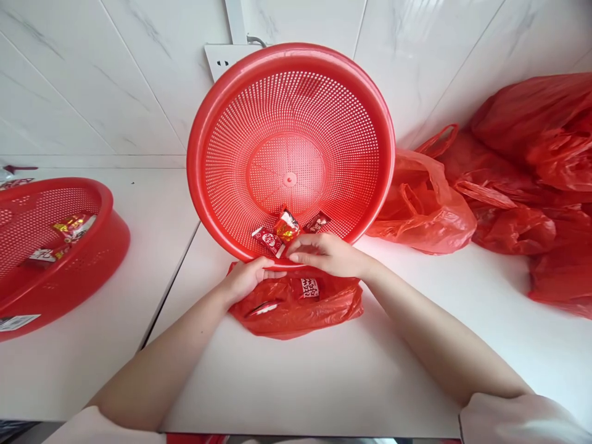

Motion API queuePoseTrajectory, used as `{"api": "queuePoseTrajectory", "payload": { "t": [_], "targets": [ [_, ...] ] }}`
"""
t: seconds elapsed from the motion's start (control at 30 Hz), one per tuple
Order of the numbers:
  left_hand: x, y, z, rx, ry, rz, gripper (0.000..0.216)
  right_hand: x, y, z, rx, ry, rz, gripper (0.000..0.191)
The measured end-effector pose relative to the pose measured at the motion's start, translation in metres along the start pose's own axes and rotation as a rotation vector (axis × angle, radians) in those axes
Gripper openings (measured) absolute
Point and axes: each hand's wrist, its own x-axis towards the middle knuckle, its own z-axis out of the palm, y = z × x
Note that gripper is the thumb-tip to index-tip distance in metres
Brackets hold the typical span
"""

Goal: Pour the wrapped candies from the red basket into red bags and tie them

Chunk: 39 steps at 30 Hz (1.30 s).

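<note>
A red perforated plastic basket (290, 145) is tipped on its side, its mouth facing me. Inside its lower edge lie a few small wrapped packets: a red-and-white packet (269, 242), a gold-and-red packet (287, 226) and a dark red packet (317, 222). Just below the rim, a red plastic bag (296, 317) lies with some packets in it. My left hand (247, 279) is closed at the bag's mouth, against the basket rim. My right hand (327, 254) reaches over the rim, fingers curled beside the packets, a gap between thumb and forefinger.
Another red basket (99, 246) with wrapped packets stands at the left. Several full red plastic bags (536, 185) are piled at the right, a smaller red bag (425, 203) in front of them. A tiled wall with a socket (222, 60) rises behind. A dark seam crosses the white tabletop.
</note>
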Motion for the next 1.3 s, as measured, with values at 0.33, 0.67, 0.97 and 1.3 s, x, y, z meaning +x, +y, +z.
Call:
{"api": "queuePoseTrajectory", "payload": {
  "t": [0.33, 0.67, 0.97, 1.3],
  "targets": [
    [0.000, 0.000, 0.000, 0.082, 0.038, 0.034, 0.022, 0.000, 0.042, -0.003, -0.795, 0.304, 0.207, 0.054],
    [0.002, -0.001, -0.005, 0.070, 0.021, 0.040, 0.019, -0.011, 0.020, -0.035, -0.432, -0.026, 0.013, 0.032],
    [0.001, -0.004, -0.008, 0.087, 0.018, 0.056, 0.018, -0.005, 0.033, -0.020, -0.787, 0.169, 0.218, 0.021],
    [0.002, -0.003, -0.010, 0.061, -0.005, 0.042, 0.021, -0.005, 0.028, -0.040, 0.258, 0.220, 0.431, 0.029]
  ]
}}
